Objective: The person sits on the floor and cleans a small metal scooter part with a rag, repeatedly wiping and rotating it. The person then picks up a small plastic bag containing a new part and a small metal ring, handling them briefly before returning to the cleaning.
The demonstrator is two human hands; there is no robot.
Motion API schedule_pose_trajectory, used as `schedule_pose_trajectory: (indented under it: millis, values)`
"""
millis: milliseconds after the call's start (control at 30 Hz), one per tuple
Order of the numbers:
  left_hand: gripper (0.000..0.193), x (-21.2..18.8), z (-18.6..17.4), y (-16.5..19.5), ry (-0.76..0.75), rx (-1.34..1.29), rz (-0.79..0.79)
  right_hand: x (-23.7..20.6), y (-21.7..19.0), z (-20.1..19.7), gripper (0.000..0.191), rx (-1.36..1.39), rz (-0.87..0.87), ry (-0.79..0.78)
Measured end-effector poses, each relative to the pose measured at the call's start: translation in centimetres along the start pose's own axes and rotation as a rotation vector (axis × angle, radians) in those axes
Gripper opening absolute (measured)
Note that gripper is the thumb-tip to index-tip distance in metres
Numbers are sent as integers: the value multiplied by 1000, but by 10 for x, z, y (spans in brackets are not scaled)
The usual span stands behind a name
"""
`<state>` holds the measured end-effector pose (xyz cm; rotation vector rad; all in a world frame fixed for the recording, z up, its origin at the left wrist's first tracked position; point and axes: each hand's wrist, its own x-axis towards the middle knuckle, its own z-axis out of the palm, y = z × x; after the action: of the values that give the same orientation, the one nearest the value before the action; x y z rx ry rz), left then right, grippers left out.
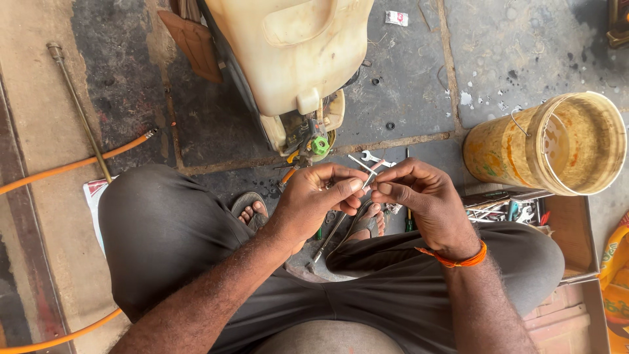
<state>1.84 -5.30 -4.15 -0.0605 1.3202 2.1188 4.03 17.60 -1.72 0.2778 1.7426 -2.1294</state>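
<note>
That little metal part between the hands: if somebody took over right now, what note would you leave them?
Left hand: thumb and fingers pinch a small metal part.
Right hand: fingertips meet the same part from the other side.
A long thin rod slants down below the hands.
Nearby: cream sprayer tank ahead, spanner on the floor, yellow bucket and tool box to the right.
Done or left: cannot tell.

I see a cream plastic tank (291, 52) at the floor's (406, 92) far edge, a yellowed bucket (547, 144) toward its right edge, an orange hose (72, 164) along the left, and a tool box (576, 233) beside the bucket.
</note>
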Motion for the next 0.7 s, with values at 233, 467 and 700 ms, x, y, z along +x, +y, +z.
schedule_pose_trajectory:
  millis: [233,467,700]
  values:
    - [24,-3,-1,-2,35,36,-2,-1,3,1,14,-93,-34,6]
    - [22,-3,-1,-5,42,39,25,-3,2,0,12,-307,-80,19]
    - [21,-2,-1,-9,43,31,1,-2,3,0,10,-345,-82,37]
